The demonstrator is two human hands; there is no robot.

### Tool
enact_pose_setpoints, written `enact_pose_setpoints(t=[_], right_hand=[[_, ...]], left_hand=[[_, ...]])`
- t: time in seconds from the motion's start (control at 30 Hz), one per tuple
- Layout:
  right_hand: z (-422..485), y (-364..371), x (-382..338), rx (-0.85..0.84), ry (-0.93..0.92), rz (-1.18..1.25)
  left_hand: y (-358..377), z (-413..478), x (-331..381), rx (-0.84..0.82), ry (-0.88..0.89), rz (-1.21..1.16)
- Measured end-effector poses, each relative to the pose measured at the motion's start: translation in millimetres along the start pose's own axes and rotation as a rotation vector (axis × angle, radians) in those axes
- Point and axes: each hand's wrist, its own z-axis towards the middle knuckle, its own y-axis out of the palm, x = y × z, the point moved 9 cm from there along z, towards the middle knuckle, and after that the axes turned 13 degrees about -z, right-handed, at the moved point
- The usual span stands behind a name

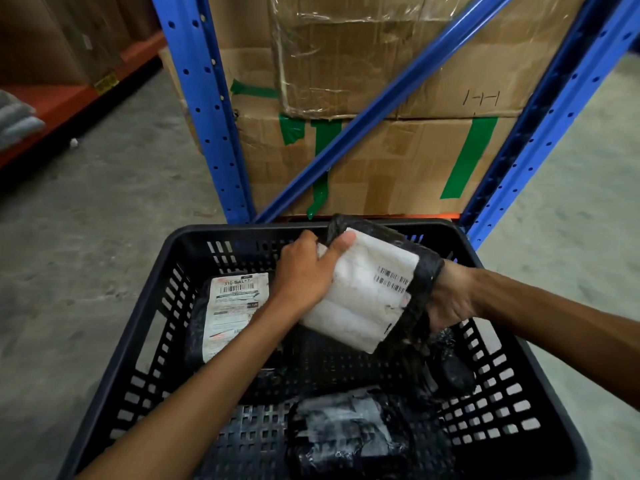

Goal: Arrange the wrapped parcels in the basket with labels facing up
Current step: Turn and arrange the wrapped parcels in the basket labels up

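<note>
A black slotted plastic basket (162,258) fills the lower half of the view. Above its far middle I hold a black-wrapped parcel (367,289) whose big white label with barcodes faces up. My left hand (304,271) grips its left edge, thumb on the label. My right hand (450,296) holds its right side from underneath. Another black parcel (228,310) lies at the basket's left, white label up. A third parcel (343,431) lies near the front with a smeared grey label. A small black parcel (457,368) rests at the right, no label showing.
The basket stands on a grey concrete floor (104,220). Straight ahead is a blue metal rack (204,109) with a diagonal brace, stacked with taped cardboard boxes (381,161). An orange shelf (69,95) with more boxes runs along the left.
</note>
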Motion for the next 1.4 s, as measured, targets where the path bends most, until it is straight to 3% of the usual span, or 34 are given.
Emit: enact_pose_setpoints(t=[0.07, 0.13, 0.23, 0.33, 0.43, 0.57, 0.67, 0.83, 1.07, 1.2, 1.4], right_hand=[[-5, -13, -8, 0.068, -0.053, 0.187], [-10, -8, -12, 0.064, -0.065, 0.219], [-4, -5, -6, 0.178, -0.053, 0.024], [14, -5, -4, 0.307, -0.106, -0.117], [32, -11, -1, 0.466, -0.106, -0.206], [73, -7, 18, 0.483, -0.029, -0.327], [99, -2, 49, 0.506, 0.11, -0.522], [112, -9, 57, 0.591, 0.109, -0.603], [88, -1, 64, 0.456, -0.004, -0.238], [71, 8, 58, 0.39, -0.013, -0.109], [37, 18, 94, 0.466, 0.145, -0.478]], left_hand=[[6, -1, -17, -0.003, -0.101, -0.014], [11, -5, -43, -0.002, -0.233, -0.045], [18, -8, -81, -0.007, -0.447, -0.168], [34, -9, -101, -0.063, -0.528, -0.325], [53, -12, -115, -0.157, -0.531, -0.236], [76, -17, -142, -0.208, -0.618, -0.16], [91, -21, -158, -0.276, -0.606, 0.096], [99, -17, -164, -0.271, -0.607, 0.271], [113, -39, -180, -0.464, -0.737, -0.011], [106, -43, -172, -0.456, -0.725, -0.062], [66, -63, -126, -0.479, -0.49, 0.049]])
